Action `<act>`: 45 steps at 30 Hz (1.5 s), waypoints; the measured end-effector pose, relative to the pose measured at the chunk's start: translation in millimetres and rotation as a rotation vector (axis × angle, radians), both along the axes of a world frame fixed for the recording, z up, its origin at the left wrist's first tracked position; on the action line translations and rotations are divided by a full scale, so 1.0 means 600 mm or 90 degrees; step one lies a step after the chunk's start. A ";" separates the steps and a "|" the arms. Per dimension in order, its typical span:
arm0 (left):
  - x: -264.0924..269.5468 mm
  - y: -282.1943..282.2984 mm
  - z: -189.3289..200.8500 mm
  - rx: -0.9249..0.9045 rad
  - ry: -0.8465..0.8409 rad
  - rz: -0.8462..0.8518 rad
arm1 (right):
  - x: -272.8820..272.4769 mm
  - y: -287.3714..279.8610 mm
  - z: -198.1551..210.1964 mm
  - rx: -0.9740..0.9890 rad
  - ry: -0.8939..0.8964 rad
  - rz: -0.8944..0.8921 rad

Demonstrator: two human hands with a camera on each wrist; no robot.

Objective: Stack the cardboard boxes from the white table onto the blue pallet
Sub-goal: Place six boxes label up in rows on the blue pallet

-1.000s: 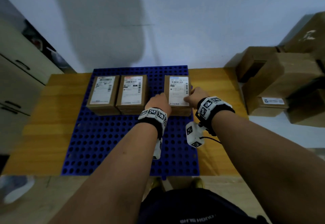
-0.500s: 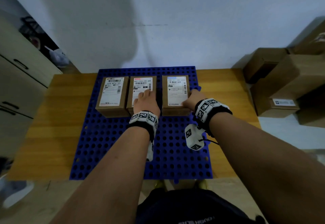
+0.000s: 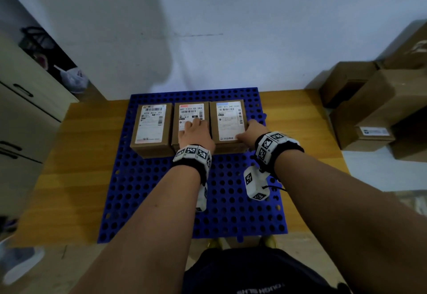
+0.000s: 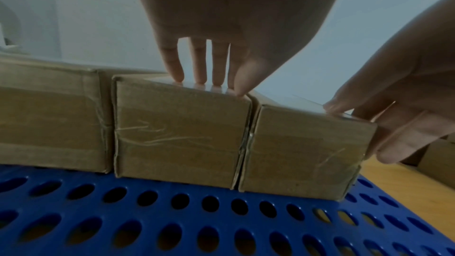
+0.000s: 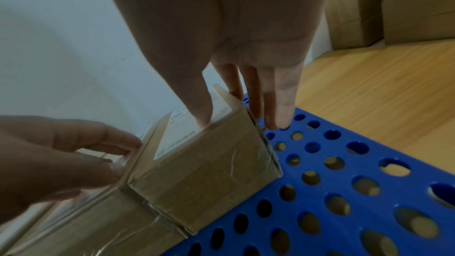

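Three labelled cardboard boxes stand in a row at the far end of the blue pallet (image 3: 161, 201): the left box (image 3: 151, 127), the middle box (image 3: 189, 113) and the right box (image 3: 227, 118). The middle box (image 4: 179, 133) and right box (image 4: 302, 153) touch side by side. My left hand (image 3: 196, 134) rests flat on top of the middle box, fingers straight. My right hand (image 3: 251, 132) is at the right box's near right corner. Its thumb lies on the label of the right box (image 5: 204, 166), and its straight fingers (image 5: 280, 104) run down the box's right side.
The pallet lies on a wooden platform (image 3: 80, 166). Several larger cardboard boxes (image 3: 369, 113) are piled at the right on a pale surface (image 3: 381, 173). A cabinet (image 3: 23, 120) stands at the left and a wall runs behind. The pallet's near half holds no boxes.
The right box has slid left until it meets the middle box. My left hand moved from the right box's left edge onto the middle box's top. My right hand stayed at the right box's right side.
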State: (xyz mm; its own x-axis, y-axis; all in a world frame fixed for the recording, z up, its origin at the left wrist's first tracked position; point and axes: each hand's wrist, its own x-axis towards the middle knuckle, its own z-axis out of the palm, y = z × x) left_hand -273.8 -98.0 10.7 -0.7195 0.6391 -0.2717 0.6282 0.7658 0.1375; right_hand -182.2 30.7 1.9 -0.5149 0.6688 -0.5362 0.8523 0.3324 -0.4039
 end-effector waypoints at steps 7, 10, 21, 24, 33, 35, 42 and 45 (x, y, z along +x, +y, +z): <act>0.008 0.013 0.015 0.022 -0.028 -0.030 | 0.049 0.020 0.040 0.005 0.038 -0.060; 0.027 0.044 0.023 0.037 -0.068 -0.064 | 0.094 0.035 0.054 0.021 0.058 -0.122; 0.203 0.217 0.061 0.155 -0.119 -0.182 | 0.297 0.146 0.095 0.095 0.095 -0.360; 0.262 0.275 0.084 0.162 -0.157 -0.195 | 0.354 0.196 0.122 0.110 0.122 -0.423; 0.393 0.453 0.114 0.220 -0.263 -0.128 | 0.488 0.347 0.165 0.125 0.184 -0.496; 0.410 0.480 0.112 0.235 -0.274 -0.105 | 0.498 0.373 0.165 0.112 0.194 -0.490; 0.440 0.527 0.108 0.216 -0.253 -0.043 | 0.493 0.420 0.163 0.030 0.246 -0.450; 0.442 0.533 0.107 0.235 -0.273 -0.006 | 0.489 0.426 0.156 0.008 0.260 -0.430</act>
